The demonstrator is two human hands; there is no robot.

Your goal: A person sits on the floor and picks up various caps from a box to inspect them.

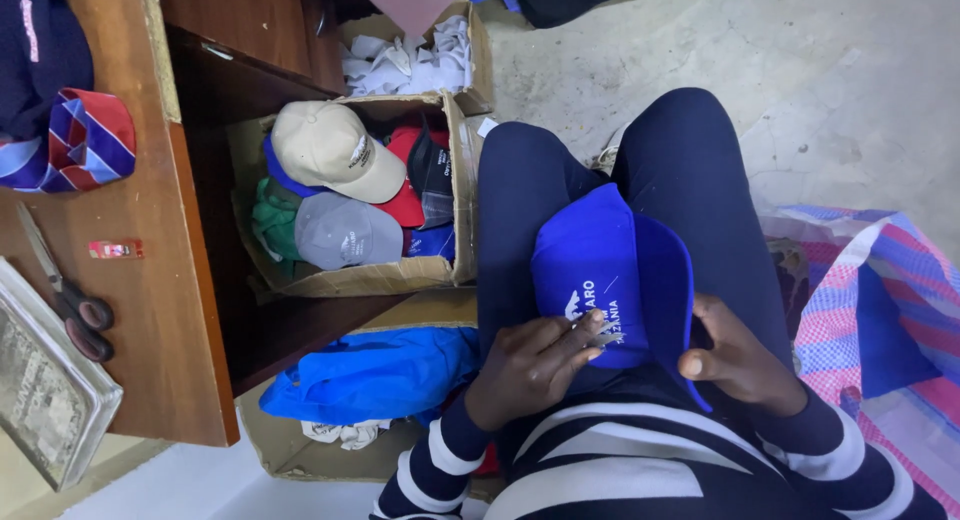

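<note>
Over the lap, left fingers (580,332) pinch embroidery; right fingers (697,363) grip the blue cap (600,260).

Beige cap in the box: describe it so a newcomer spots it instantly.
Beside the wooden desk stands an open cardboard box of caps. The beige cap lies on top at its far left corner, above the grey cap; it is the only pale tan one.
</note>
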